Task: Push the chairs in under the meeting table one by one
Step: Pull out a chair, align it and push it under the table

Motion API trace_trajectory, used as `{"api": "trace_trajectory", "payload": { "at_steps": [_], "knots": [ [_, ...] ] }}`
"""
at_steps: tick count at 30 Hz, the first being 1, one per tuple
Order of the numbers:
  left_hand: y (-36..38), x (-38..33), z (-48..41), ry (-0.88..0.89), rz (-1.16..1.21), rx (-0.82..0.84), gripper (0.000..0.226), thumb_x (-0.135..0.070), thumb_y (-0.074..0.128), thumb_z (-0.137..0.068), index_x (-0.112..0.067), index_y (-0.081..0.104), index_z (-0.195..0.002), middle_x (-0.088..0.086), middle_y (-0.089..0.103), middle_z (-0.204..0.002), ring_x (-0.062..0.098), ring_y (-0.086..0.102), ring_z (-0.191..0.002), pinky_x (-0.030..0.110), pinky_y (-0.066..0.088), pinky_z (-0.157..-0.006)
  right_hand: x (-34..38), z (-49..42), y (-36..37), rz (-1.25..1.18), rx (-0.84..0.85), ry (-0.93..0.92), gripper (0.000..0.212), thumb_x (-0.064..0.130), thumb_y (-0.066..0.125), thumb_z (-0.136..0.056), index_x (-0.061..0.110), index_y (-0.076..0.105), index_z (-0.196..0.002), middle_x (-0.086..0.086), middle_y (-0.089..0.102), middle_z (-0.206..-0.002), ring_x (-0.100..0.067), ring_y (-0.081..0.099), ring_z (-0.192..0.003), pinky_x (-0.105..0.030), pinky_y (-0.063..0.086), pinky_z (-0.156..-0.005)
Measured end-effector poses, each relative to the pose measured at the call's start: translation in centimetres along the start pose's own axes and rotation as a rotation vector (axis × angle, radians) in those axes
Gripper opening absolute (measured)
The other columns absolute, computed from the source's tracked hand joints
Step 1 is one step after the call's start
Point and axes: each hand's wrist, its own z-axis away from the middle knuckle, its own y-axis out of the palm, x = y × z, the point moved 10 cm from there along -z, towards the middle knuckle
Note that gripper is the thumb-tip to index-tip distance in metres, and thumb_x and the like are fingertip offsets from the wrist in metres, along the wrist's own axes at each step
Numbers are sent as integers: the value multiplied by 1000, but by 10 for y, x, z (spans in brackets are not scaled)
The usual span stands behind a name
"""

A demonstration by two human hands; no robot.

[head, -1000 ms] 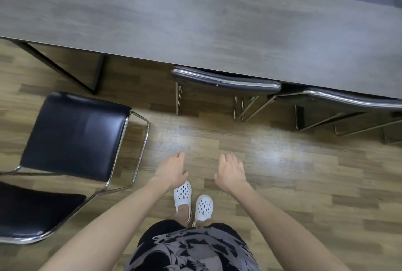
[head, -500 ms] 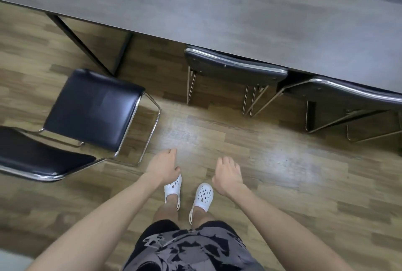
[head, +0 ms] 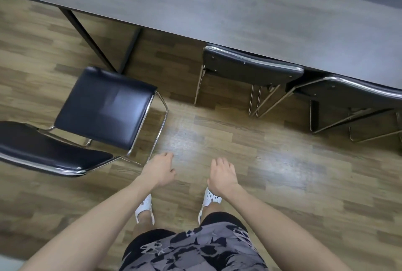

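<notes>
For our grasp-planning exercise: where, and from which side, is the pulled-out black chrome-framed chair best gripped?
Probably the black chrome-framed chair by the top edge of its backrest, from behind: the seat faces the grey table, so pushing there drives it under.

Both arms reach forward and down from the lower corners of the view, bare from elbow to wrist. The left forearm [head: 104,212] angles up toward the right, the right forearm [head: 272,212] up toward the left, so the wrists draw near each other. The left hand [head: 159,169] shows its back, its fingers [head: 168,156] loosely curled and holding nothing, thumb on the inner side. The right hand [head: 221,175] hangs a little lower, back upward, fingers relaxed and slightly bent, also holding nothing. The two hands are apart and touch nothing.
</notes>
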Motion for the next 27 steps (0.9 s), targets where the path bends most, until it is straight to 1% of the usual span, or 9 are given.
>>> {"api": "trace_trajectory", "payload": {
  "at_steps": [2, 5, 8, 11, 15, 19, 24, 27],
  "knots": [
    [-9, 20, 4, 13, -16, -2, 49, -26, 49, -90, -10, 43, -136, 11, 50, -137, 31, 50, -123, 39, 44, -99, 19, 0, 2, -6, 32, 29, 38, 22, 50, -90, 9, 43, -125, -10, 45, -131, -28, 39, -124, -37, 31, -102],
    [-19, 50, 11, 45, -34, 13, 43, -26, 50, -88, -10, 48, -128, 11, 54, -130, 31, 53, -119, 39, 46, -97, 50, 3, 6, -2, 74, 82, 35, 23, 47, -92, 10, 44, -124, -10, 46, -131, -29, 41, -122, -38, 33, -100],
    [-31, 77, 14, 105, -59, 19, 42, -26, 50, -87, -11, 50, -127, 10, 55, -129, 29, 53, -117, 39, 47, -95, 83, 3, 4, -31, 52, 127, 35, 24, 47, -92, 11, 44, -124, -10, 47, -131, -29, 41, -122, -38, 33, -100],
    [-36, 101, 18, 150, -105, 35, 42, -27, 50, -87, -11, 50, -126, 9, 55, -128, 29, 53, -116, 39, 48, -92, 113, 5, 5, -61, 42, 165, 42, 30, 51, -90, 11, 43, -127, -9, 47, -132, -28, 40, -126, -39, 32, -102],
    [-40, 126, 23, 189, -171, 33, 31, -27, 48, -86, -13, 50, -114, 9, 58, -119, 30, 53, -109, 40, 48, -85, 141, 8, 4, -115, 23, 216, 42, 30, 50, -89, 11, 43, -126, -8, 47, -133, -27, 39, -127, -39, 33, -103],
    [-35, 142, 29, 198, -186, 47, 24, -25, 47, -86, -13, 50, -106, 10, 58, -115, 32, 54, -106, 39, 47, -81, 161, 9, 4, -135, 23, 224, 45, 29, 50, -89, 11, 41, -130, -9, 46, -135, -27, 38, -127, -39, 33, -104],
    [-39, 160, 36, 145, -206, 45, 28, -24, 48, -87, -11, 50, -112, 11, 57, -118, 31, 51, -112, 39, 46, -83, 172, 5, 4, -128, 35, 207, 47, 30, 52, -90, 11, 41, -131, -10, 45, -138, -28, 38, -129, -39, 32, -104],
    [-49, 169, 38, 108, -221, 32, 30, -23, 49, -87, -10, 50, -114, 12, 57, -120, 31, 51, -114, 40, 48, -88, 176, 0, -5, -126, 17, 187, 45, 30, 53, -90, 11, 42, -130, -9, 45, -136, -27, 38, -129, -38, 31, -103]
  ]
}}
